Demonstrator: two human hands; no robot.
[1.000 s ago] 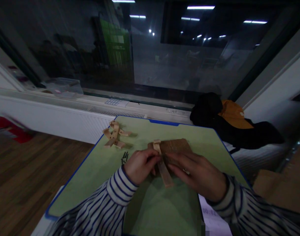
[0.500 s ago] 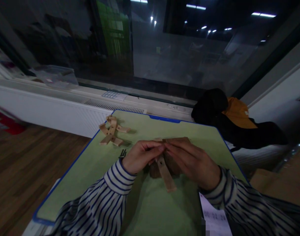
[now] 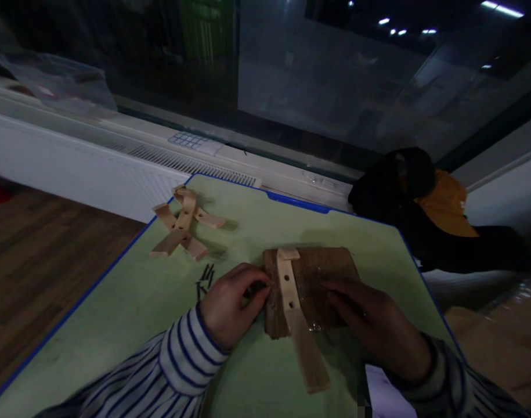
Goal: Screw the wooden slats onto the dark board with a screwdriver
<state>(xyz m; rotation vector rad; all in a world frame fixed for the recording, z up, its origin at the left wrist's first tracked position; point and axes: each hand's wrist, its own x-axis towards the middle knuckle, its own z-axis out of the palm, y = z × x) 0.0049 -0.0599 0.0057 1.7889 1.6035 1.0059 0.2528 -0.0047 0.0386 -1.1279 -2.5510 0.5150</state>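
Observation:
A pale wooden strip point(image 3: 290, 290) with two round holes and a hooked far end lies across a brown board point(image 3: 330, 264), its wide near end reaching past the board's edge. By the board's left edge is my left hand point(image 3: 234, 299), thumb and forefinger curved with a small gap between their tips. Over the right part of the board hovers my right hand point(image 3: 374, 319), fingers stretched and thumb apart, holding nothing. Several dark screws or nails point(image 3: 206, 276) lie beside my left hand. Several joined wooden pieces point(image 3: 184, 223) stand at the far left of the table.
The green table point(image 3: 243, 220) has a blue rim and stands by a windowsill and a white radiator point(image 3: 117, 180). Black and orange caps point(image 3: 443, 200) rest at the far right. A clear plastic box point(image 3: 60, 84) is on the sill at left. Beneath my right wrist shows a pale screen point(image 3: 385, 389).
My hands have moved apart and let go of the wooden strip, which now lies uncovered on the brown board. The view has tilted down.

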